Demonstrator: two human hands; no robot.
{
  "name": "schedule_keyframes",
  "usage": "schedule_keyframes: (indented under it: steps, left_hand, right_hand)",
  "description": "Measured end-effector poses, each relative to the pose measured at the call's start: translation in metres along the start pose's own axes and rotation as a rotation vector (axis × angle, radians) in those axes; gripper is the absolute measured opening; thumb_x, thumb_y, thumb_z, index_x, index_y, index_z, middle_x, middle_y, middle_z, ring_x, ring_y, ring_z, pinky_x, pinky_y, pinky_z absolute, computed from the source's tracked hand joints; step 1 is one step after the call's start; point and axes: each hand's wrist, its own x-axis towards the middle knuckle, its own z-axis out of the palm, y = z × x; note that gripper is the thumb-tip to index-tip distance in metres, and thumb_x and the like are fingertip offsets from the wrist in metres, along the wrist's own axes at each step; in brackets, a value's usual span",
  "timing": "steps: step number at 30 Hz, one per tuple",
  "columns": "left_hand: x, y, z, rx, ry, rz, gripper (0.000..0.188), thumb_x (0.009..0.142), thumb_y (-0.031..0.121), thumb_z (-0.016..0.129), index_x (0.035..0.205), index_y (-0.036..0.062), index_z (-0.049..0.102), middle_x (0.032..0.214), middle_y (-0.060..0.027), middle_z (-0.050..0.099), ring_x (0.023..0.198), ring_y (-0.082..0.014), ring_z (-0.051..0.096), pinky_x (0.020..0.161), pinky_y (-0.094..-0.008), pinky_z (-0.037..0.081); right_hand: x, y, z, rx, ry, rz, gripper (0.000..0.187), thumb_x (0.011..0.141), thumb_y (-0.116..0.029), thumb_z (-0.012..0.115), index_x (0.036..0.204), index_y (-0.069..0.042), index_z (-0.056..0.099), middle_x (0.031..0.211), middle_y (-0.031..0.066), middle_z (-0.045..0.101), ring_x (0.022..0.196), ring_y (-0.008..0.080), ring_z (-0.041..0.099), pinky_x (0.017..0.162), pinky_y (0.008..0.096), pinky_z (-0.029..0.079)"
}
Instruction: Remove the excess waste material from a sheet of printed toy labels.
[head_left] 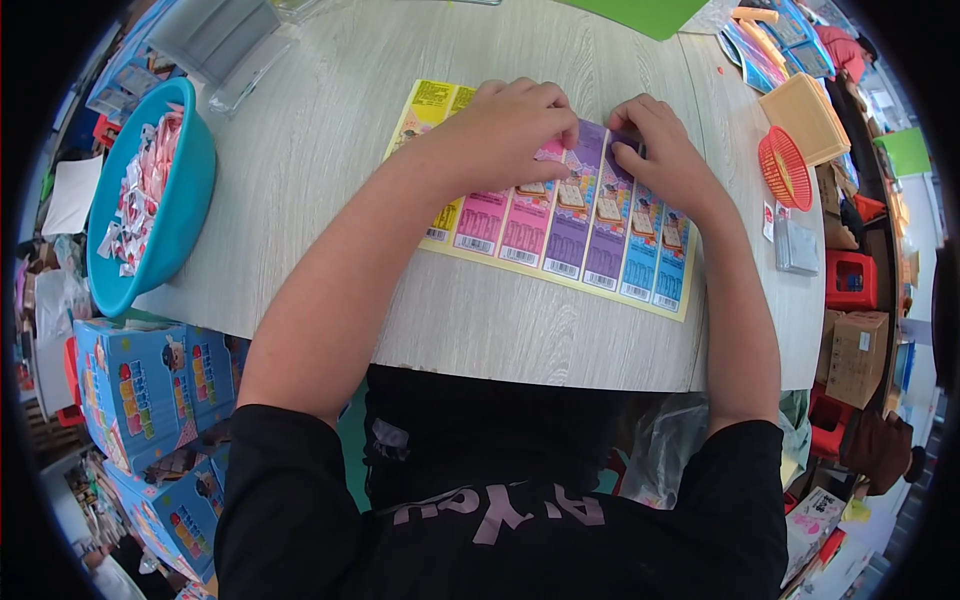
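Observation:
A sheet of printed labels (570, 245) lies on the table in front of me, with upright strips in yellow, pink, purple and blue on a pale yellow backing. My left hand (520, 130) rests over its upper middle, fingers bent and thumb held apart from them, covering parts of the yellow and pink strips. On the upper right of the sheet is my right hand (662, 155), near the purple and blue strips. Its thumb and curved forefinger have a gap between them. Nothing shows lifted in either hand, though some fingertips are hidden.
On the left of the pale wood-grain table (310, 120) stands a turquoise basin (205, 190) full of small wrapped packets. Grey plastic bins (215, 35) are behind it. A red basket (785, 170) and a clear plastic box (797, 248) lie right. Blue cartons (135, 390) stand below left.

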Motion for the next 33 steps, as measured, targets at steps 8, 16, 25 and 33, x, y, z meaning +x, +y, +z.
schedule_keyframes:
  steps: [8,16,25,33]
  left_hand:
    - [-0.002,-0.006,-0.002,0.007,0.001,-0.024,0.036,0.087,0.033,0.075,0.116,0.0129,0.067,0.122,-0.0071,0.063,0.122,-0.0296,0.056,0.105,-0.0453,0.043]
    - [0.009,0.005,0.003,0.061,-0.025,-0.039,0.04,0.084,0.042,0.076,0.111,0.014,0.073,0.12,-0.0078,0.066,0.121,-0.0292,0.058,0.101,-0.046,0.046]
    - [0.001,0.0,-0.001,0.079,-0.015,-0.086,0.041,0.086,0.044,0.074,0.114,0.0139,0.072,0.12,-0.0075,0.065,0.121,-0.0287,0.058,0.099,-0.0467,0.046]
    - [-0.009,-0.046,-0.024,0.298,0.098,-0.461,0.044,0.092,0.047,0.068,0.118,0.0121,0.07,0.122,-0.0084,0.064,0.12,-0.0315,0.057,0.099,-0.0464,0.047]
  right_hand:
    - [0.003,0.004,0.002,0.242,-0.017,0.041,0.022,0.09,-0.004,0.066,0.11,-0.002,0.057,0.107,0.0109,0.057,0.104,0.0241,0.057,0.095,0.035,0.049]
    - [-0.006,0.015,-0.003,0.18,0.005,-0.056,0.017,0.089,0.003,0.061,0.106,0.001,0.058,0.101,0.012,0.055,0.096,0.0263,0.056,0.088,0.0352,0.047]
    - [-0.004,0.0,-0.006,-0.024,0.136,-0.172,0.013,0.088,0.003,0.062,0.096,0.001,0.052,0.098,0.0157,0.054,0.095,0.0349,0.054,0.089,0.0388,0.045]
    - [-0.004,-0.006,-0.017,-0.104,0.285,-0.192,0.015,0.089,-0.003,0.069,0.098,-0.002,0.058,0.109,0.0152,0.06,0.108,0.0345,0.058,0.099,0.0407,0.045]
